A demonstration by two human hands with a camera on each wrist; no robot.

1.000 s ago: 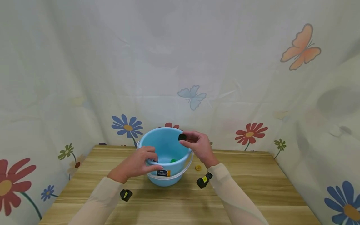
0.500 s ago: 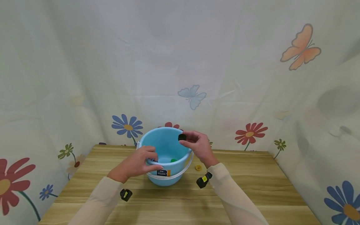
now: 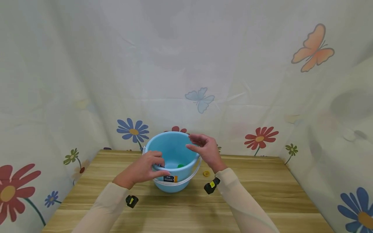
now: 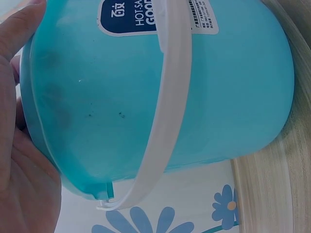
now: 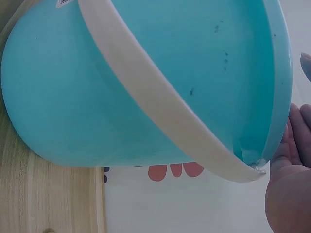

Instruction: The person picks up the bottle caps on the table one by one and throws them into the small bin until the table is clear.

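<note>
A light blue plastic bucket (image 3: 172, 145) stands upright on the wooden table, its white handle (image 4: 172, 92) hanging down over the front. My left hand (image 3: 145, 166) grips the near left rim, fingers curled inside and thumb outside. Over the right side of the rim, my right hand (image 3: 208, 152) is held with thumb and fingers apart and nothing between them. A small green thing (image 3: 181, 166) shows inside the bucket; most of the bottom is hidden by the front wall. To the right of the bucket, a small round yellow piece (image 3: 206, 173) lies on the table.
The wooden table (image 3: 256, 194) backs onto a pale curtain (image 3: 244, 64) printed with flowers and butterflies. Similar cloth hangs at both sides. A black wrist camera (image 3: 211, 186) sits at the right cuff, another black wrist camera (image 3: 132, 201) at the left.
My right hand has let go of the small black piece it pinched above the bucket; the piece is out of sight. My left hand keeps its grip on the rim.
</note>
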